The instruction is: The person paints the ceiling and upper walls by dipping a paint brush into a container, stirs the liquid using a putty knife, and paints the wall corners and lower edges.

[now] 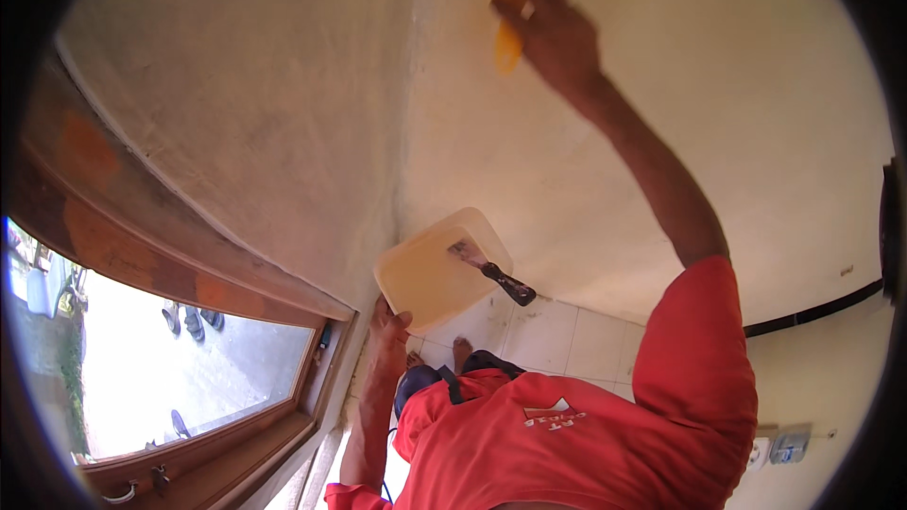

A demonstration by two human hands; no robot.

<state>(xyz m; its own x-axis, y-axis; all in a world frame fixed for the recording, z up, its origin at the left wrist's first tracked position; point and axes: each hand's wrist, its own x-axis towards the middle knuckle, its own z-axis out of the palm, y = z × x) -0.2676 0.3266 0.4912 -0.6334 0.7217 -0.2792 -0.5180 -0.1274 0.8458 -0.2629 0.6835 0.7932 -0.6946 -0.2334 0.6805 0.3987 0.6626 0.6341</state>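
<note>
My right hand [556, 36] is raised high against the cream wall [680, 113], its fingers closed around a putty knife [508, 47] with a yellow handle. The wide blade of that knife points up and lies at the wall; it is a little blurred. Lower down, near the wall corner, my left hand [389, 323] grips the near edge of a cream plastic tub [416, 279]. A second putty knife [510, 285], black-handled with a smeared blade, rests in the tub, its handle sticking out over the right rim. What the tub contains is hard to make out.
To the left is a wooden-framed window [189, 368], with shoes on the ground outside. A black pipe or cable [812, 310] runs along the right wall. White floor tiles [576, 340] lie below, with my bare feet on them. A wall socket [759, 453] sits at lower right.
</note>
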